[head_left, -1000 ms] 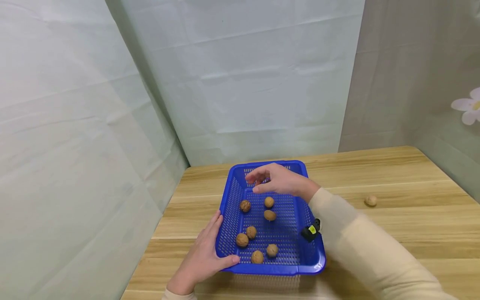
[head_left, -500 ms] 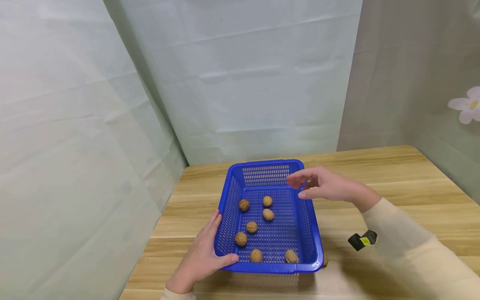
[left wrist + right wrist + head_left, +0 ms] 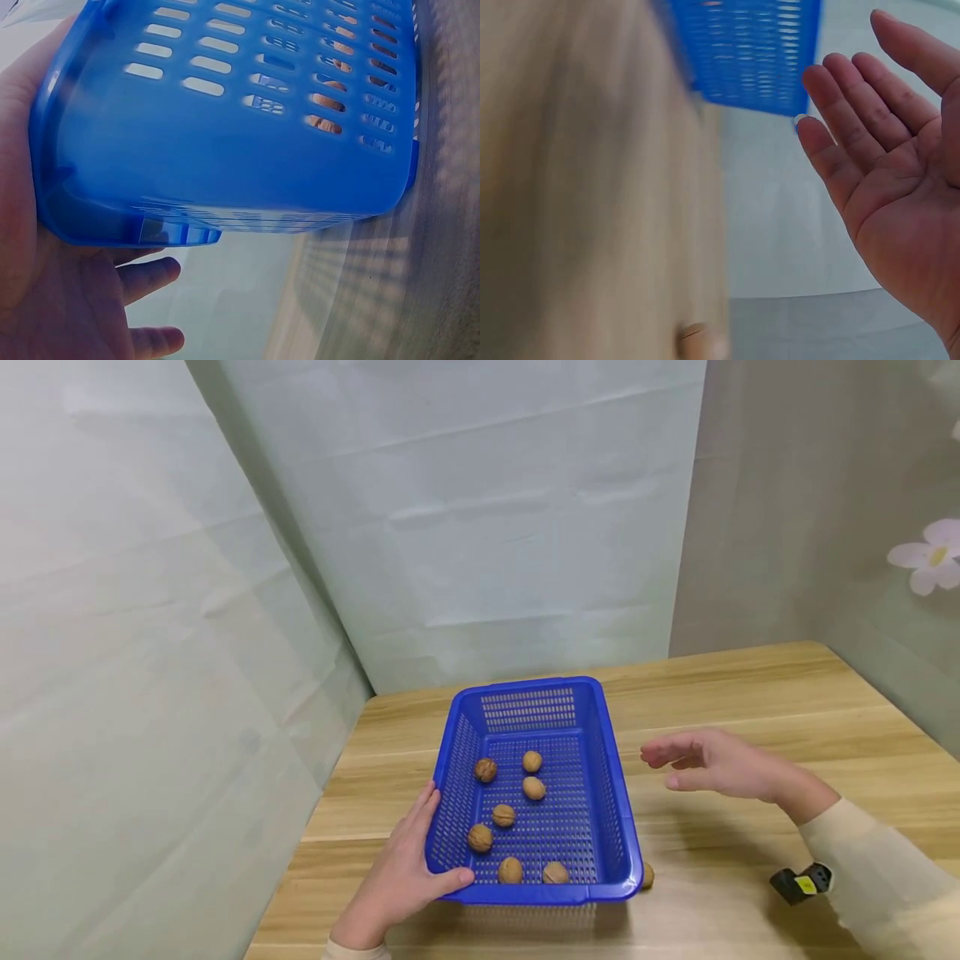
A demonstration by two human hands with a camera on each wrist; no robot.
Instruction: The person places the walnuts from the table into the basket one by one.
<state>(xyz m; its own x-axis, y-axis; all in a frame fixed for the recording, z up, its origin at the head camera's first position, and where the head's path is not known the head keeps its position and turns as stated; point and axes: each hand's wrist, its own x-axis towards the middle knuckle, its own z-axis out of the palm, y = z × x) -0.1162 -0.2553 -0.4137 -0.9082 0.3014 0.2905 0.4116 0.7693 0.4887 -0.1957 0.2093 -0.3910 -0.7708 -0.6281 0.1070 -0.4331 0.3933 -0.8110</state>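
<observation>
A blue plastic basket (image 3: 611, 827) with slotted walls stands on the table, several walnuts (image 3: 481, 838) scattered over its floor. My left hand (image 3: 397, 872) holds its near left corner, the thumb lying over the front rim and fingertips on the left rim. From the left wrist, the hand (image 3: 67, 300) shows against the corner, two fingers extended outside. To the right of the basket, above the table, my right hand (image 3: 712, 764) holds nothing; its fingers (image 3: 862, 112) are relaxed and slightly bent. One walnut (image 3: 648, 875) lies outside, against the basket's near right corner.
The wooden table (image 3: 750, 693) runs back to a pale cloth backdrop (image 3: 510, 527), with more cloth on the left and right. A blurred brown walnut (image 3: 694, 341) sits on the table in the right wrist view.
My right hand has moved from over the basket out to the right and lower. One walnut near the basket's front rolled right, then partly back left. The left hand has stayed put.
</observation>
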